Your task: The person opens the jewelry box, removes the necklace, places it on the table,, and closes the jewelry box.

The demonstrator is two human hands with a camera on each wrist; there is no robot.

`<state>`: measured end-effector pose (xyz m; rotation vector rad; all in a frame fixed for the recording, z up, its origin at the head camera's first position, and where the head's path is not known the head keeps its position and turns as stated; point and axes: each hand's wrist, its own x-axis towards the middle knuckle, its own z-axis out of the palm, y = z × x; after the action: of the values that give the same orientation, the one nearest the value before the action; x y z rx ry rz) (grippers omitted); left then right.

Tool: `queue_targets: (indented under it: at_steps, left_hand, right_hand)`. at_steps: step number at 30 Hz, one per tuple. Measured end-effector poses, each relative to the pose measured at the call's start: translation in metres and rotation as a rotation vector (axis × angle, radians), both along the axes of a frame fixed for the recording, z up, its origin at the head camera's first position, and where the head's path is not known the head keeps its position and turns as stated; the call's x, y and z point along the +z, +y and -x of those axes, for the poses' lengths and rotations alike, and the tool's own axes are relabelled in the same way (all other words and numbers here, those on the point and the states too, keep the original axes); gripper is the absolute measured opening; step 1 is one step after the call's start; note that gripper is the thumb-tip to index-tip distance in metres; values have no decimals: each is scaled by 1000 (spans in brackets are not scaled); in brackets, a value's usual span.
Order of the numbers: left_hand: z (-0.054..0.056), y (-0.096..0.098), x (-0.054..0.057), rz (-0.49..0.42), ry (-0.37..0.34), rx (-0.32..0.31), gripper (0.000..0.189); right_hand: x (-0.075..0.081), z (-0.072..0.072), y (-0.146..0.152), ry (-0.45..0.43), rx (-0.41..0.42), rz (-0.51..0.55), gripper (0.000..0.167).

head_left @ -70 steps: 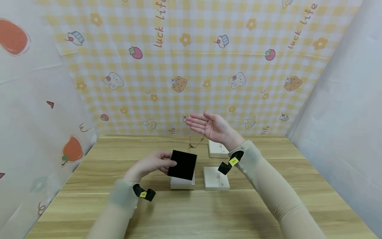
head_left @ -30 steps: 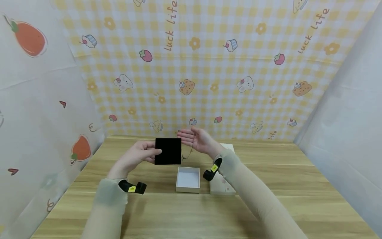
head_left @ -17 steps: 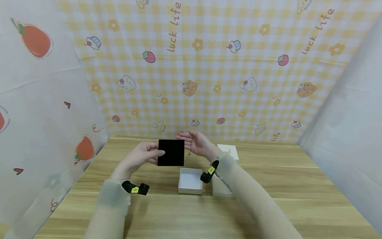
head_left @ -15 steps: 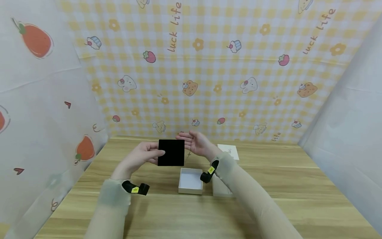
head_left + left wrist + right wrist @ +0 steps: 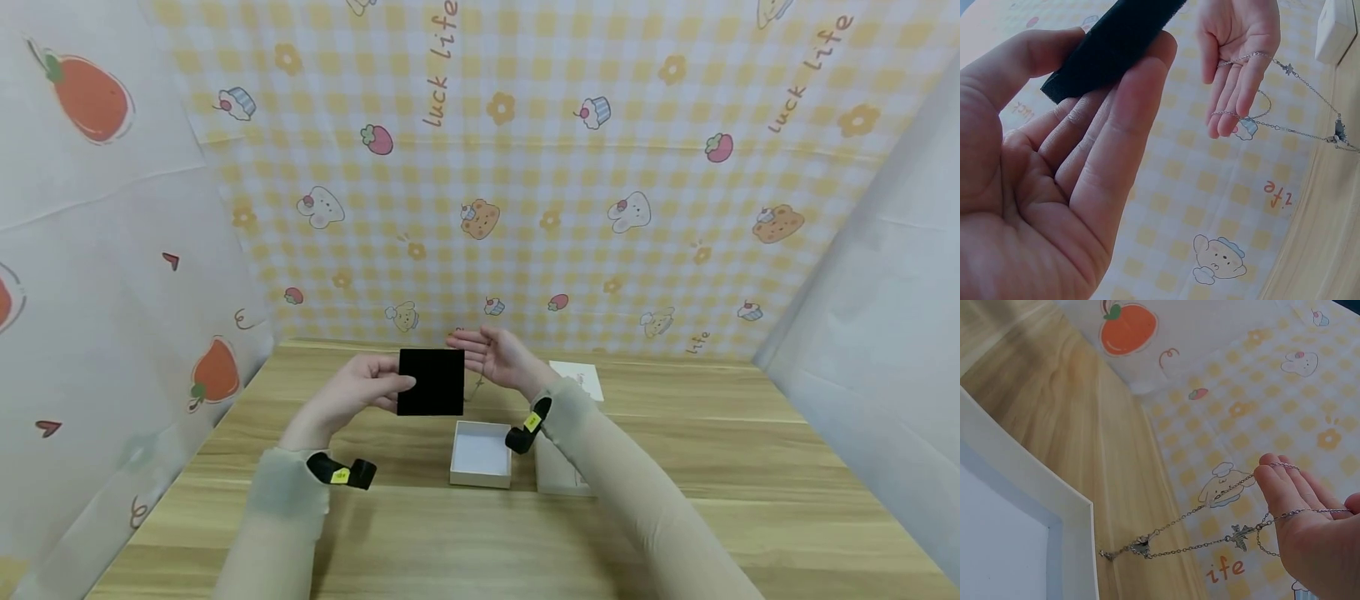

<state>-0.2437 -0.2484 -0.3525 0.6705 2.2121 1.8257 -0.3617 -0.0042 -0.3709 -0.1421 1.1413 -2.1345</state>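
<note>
A matte black square pad (image 5: 432,382) is held up over the table (image 5: 480,542), left of centre; its broad flat face is toward the wearer, its edges upright and level, with neither side clearly longer. The left wrist view shows it as a thick slab. The left hand (image 5: 348,396) pinches its left edge, thumb on the near face, fingers behind.

Just right of the pad and apart from it, a silver-coloured necklace (image 5: 1239,538) of fine chain, with star-like charms, is draped over the right hand (image 5: 506,362). Its long loop hangs downward, a darker pendant (image 5: 1141,545) toward the low end. That hand's fingers are straight, pointing left, palm toward the wearer. The hands are apart.

Below, on the table, sits a shallow open box (image 5: 480,480) with a pale interior. To its right, a white box piece (image 5: 557,471) is partly hidden by the right sleeve (image 5: 637,492); another, lettered white piece (image 5: 581,379) lies farther back. A yellow-checked backdrop (image 5: 525,175) stands at the far side.
</note>
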Motion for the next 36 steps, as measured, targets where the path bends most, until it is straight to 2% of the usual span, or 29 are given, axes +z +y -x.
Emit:
queue_targets:
  at_steps: [8, 15, 22, 36]
  left_hand:
    - [0, 0, 0, 23, -9, 23, 22]
    - [0, 0, 0, 26, -15, 25, 28]
    - [0, 0, 1, 44, -13, 50, 28]
    - [1, 1, -2, 31, -20, 25, 26]
  right_hand:
    - [-5, 5, 3, 10, -2, -22, 53]
    - [-11, 11, 6, -18, -43, -17, 53]
    - [-18, 18, 10, -37, -48, -11, 53]
    - [-30, 26, 19, -76, -103, -23, 54]
